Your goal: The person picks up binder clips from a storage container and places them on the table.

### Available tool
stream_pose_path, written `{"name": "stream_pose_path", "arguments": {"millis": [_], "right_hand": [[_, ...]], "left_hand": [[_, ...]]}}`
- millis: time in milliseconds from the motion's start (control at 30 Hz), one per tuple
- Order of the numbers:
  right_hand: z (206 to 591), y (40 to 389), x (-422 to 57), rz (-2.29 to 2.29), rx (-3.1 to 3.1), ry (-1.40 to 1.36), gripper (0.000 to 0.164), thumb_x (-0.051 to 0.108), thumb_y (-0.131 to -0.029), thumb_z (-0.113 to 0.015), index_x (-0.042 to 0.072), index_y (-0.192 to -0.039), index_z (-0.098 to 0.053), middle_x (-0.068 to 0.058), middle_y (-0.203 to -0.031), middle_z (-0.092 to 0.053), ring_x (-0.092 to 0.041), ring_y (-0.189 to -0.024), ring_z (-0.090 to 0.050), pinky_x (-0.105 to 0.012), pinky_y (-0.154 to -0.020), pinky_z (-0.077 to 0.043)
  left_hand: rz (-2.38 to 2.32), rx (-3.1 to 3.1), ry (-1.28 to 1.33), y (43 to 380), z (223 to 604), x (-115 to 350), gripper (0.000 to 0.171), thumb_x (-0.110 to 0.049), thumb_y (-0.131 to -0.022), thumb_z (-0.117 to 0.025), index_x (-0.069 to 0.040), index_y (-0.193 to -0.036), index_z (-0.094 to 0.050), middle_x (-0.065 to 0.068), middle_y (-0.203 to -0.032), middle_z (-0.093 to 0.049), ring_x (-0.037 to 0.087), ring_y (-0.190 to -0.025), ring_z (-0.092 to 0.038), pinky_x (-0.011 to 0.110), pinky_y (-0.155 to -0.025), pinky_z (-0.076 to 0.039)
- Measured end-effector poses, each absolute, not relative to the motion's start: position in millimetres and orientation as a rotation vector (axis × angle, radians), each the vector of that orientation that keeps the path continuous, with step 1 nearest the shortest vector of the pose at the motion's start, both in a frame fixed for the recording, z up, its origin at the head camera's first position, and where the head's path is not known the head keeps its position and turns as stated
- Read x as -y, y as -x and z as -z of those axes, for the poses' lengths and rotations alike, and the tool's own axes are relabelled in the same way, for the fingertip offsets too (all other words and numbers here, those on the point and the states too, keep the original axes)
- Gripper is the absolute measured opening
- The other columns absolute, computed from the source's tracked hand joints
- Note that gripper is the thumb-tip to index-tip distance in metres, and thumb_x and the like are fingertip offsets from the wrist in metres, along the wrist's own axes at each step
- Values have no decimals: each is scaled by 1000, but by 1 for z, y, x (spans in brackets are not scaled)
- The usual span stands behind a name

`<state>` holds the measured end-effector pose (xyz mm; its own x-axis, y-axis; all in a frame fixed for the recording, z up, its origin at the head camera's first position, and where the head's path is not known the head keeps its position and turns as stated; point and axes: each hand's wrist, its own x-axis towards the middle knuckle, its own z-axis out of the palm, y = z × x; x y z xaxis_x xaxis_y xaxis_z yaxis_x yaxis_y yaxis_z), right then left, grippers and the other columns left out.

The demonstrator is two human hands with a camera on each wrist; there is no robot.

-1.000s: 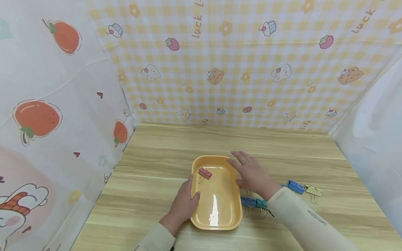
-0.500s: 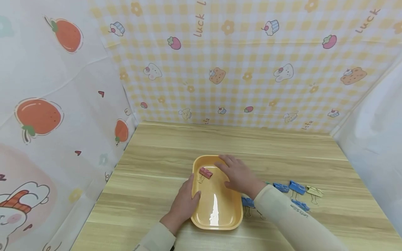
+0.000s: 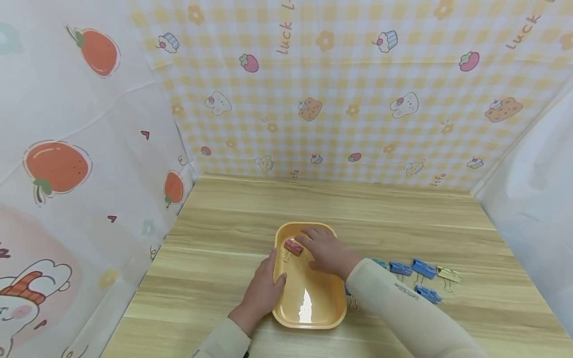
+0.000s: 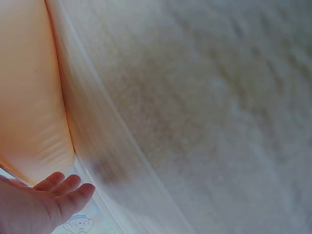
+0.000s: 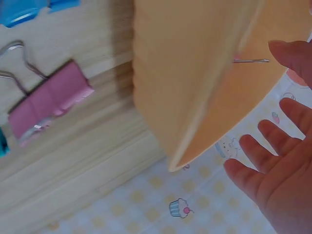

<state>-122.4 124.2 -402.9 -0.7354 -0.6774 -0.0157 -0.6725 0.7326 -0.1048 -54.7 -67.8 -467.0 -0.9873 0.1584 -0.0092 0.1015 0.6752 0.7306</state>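
A yellow plastic tray [image 3: 291, 303] lies lengthwise on the table, with a pink binder clip [image 3: 293, 247] inside near its far left corner. My left hand [image 3: 258, 289] holds the tray's left side, thumb over the rim and fingers along the outer wall. In the left wrist view, the left fingers [image 4: 73, 197] show beside that wall. Over the tray, my right hand [image 3: 329, 253] is spread with its fingertips close to the pink clip; whether they touch it I cannot tell. The right wrist view shows this hand [image 5: 282, 170] holding nothing, and the clip's wire handle [image 5: 251, 61] beyond the rim.
Right of the tray lie several binder clips: a teal one [image 3: 378, 262], blue ones [image 3: 423, 268] and a yellow one [image 3: 448, 274]. Another pink clip [image 5: 51, 100] appears in the right wrist view. The right sleeve [image 3: 403, 308] covers part of this group. Patterned cloth [image 3: 313, 129] stands behind the table.
My right hand has moved left from the tray's right rim to over the tray, near the pink clip. The left hand and the tray have stayed put.
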Motion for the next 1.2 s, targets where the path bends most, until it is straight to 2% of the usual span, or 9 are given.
{"name": "stream_pose_path", "arguments": {"millis": [233, 367, 467, 733, 1200], "right_hand": [[402, 128, -111, 130, -2843, 1046, 66, 25, -69, -76, 16, -127, -46, -11, -131, -43, -30, -120, -41, -47, -95, -38], [403, 130, -104, 142, -2813, 987, 66, 25, -69, -76, 16, -128, -46, -11, -133, -41, -31, -121, -40, -48, -95, -38], [404, 131, -99, 132, -2790, 961, 65, 25, -70, -75, 17, -128, -45, -11, -135, -40, -31, -122, -40, -46, -97, -36], [402, 134, -87, 80, -2769, 1007, 64, 22, -73, -71, 15, -130, -45, -10, -131, -44, -28, -116, -46, -40, -92, -42], [411, 138, -73, 4, -2787, 918, 55, 22, -72, -71, 17, -122, -50, -6, -122, -49, -23, -110, -49, -33, -86, -47]], "left_hand": [[-1202, -2821, -235, 55, 469, 68, 65, -26, -90, -50, -9, -143, -17, 19, -135, -37, 33, -123, -36, 46, -99, -33], [-1199, -2821, -237, 55, 468, 68, 65, -26, -90, -50, -9, -143, -17, 19, -135, -36, 33, -124, -35, 47, -99, -33], [-1212, -2806, -235, 55, 468, 69, 65, -26, -90, -50, -9, -143, -17, 18, -136, -35, 33, -125, -34, 47, -99, -32], [-1216, -2793, -244, 55, 468, 70, 64, -25, -91, -49, -10, -143, -16, 19, -137, -34, 34, -125, -33, 48, -99, -32], [-1213, -2792, -238, 55, 469, 70, 64, -27, -91, -49, -12, -144, -16, 18, -137, -34, 34, -125, -33, 49, -98, -34]]}}
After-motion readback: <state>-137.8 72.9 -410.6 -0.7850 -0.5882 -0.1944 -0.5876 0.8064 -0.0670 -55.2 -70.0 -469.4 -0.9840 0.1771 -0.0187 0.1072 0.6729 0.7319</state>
